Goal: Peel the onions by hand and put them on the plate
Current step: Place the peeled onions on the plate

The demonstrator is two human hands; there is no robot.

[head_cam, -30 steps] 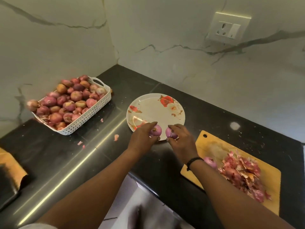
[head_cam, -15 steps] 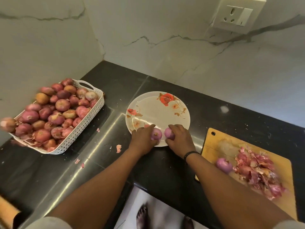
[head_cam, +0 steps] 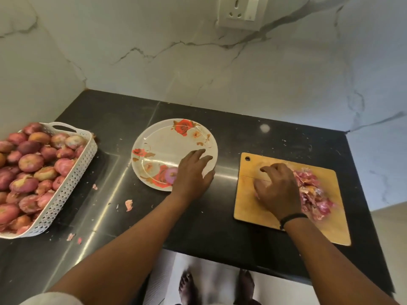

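A white plate [head_cam: 158, 139] with red flower prints sits mid-counter. One peeled purple onion [head_cam: 171, 174] lies on its near side. My left hand [head_cam: 193, 172] hovers over the plate's near right rim, fingers spread and straight, holding nothing I can see. My right hand [head_cam: 278, 190] is arched, fingers curled down, over the left part of the wooden cutting board [head_cam: 248, 208]. A bit of pink onion [head_cam: 256, 195] shows under its palm; the hand is blurred and any grip is hidden. A white basket [head_cam: 72, 183] of unpeeled onions [head_cam: 30, 162] stands at the left.
A heap of pink onion peels [head_cam: 315, 194] covers the board's right half. Loose peel scraps [head_cam: 128, 205] lie on the black counter between basket and plate. Marble walls close the back and left, with a wall socket [head_cam: 239, 12]. The counter edge runs near my feet.
Both hands held peeled onions at the plate's near rim. Now the left hand has opened over the plate with one onion lying there, and the right hand has moved right onto the cutting board.
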